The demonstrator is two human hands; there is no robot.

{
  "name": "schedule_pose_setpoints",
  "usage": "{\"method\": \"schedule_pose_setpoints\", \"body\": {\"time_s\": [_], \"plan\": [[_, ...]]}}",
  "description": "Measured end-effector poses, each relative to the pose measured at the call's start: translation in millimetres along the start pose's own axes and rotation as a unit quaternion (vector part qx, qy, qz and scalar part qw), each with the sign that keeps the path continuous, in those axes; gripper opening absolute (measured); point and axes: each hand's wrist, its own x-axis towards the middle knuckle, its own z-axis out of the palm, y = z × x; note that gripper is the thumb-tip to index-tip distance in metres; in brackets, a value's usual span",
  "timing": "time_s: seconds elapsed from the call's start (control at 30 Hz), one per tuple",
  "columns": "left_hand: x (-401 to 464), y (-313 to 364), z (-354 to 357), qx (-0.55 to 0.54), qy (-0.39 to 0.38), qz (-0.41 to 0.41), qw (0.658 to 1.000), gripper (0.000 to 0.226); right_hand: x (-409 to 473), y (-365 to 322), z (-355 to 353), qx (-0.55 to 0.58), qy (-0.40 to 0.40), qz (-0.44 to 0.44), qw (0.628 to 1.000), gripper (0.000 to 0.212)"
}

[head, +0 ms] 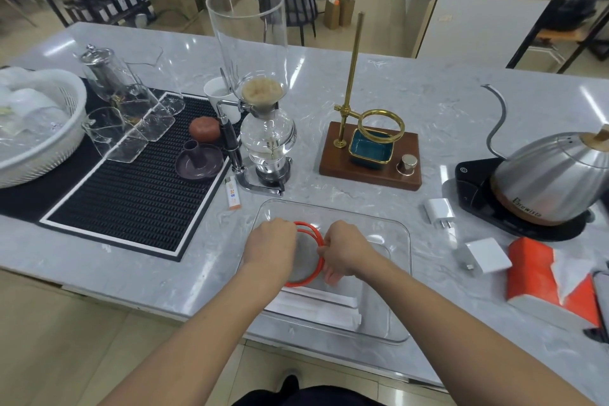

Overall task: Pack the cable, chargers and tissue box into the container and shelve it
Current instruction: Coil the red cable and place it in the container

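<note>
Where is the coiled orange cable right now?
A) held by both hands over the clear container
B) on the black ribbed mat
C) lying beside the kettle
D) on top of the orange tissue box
A: the orange cable is coiled between the left hand and right hand, inside the outline of the clear container; whether it touches the bottom cannot be told.

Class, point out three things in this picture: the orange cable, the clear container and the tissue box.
orange cable (pixel 315 234): head view, on the coil's upper right curve.
clear container (pixel 407 241): head view, on its right rim.
tissue box (pixel 530 273): head view, on its orange top face.
</note>
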Motion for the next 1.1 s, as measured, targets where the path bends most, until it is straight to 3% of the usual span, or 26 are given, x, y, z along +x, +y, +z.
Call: {"method": "schedule_pose_setpoints", "body": {"time_s": [0.1, 0.3, 0.5, 0.8, 0.93, 1.1], "plan": [[1.2, 1.3, -2.5, 0.003, -0.003, 0.003, 1.000, 0.035, 1.2, 4.2, -0.4, 0.027, -0.001, 0.006, 1.000, 0.026], [3.6, 0.4, -8.1, 0.012, 0.004, 0.006, 1.000, 0.035, 7.6, 8.6, 2.0, 0.043, 0.015, 0.003, 0.999, 0.014], [6.1, 1.6, -3.9, 0.035, -0.002, 0.025, 0.999, 0.035, 8.6, 7.8, 7.8, 0.000, 0.013, -0.007, 1.000, 0.015], [8.8, 1.0, 4.9, 0.068, 0.001, 0.044, 0.997, 0.034, 5.1, 6.4, 6.9, -0.060, 0.087, -0.052, 0.993, 0.032], [9.7, 0.8, 2.3, 0.063, 0.005, 0.052, 0.997, 0.034, 5.4, 8.5, 7.5, -0.081, 0.106, -0.057, 0.989, 0.021], [9.5, 0.3, 0.2, 0.064, 0.005, 0.058, 0.996, 0.035, 6.1, 9.7, 9.5, -0.072, 0.106, -0.067, 0.989, 0.022]]}}
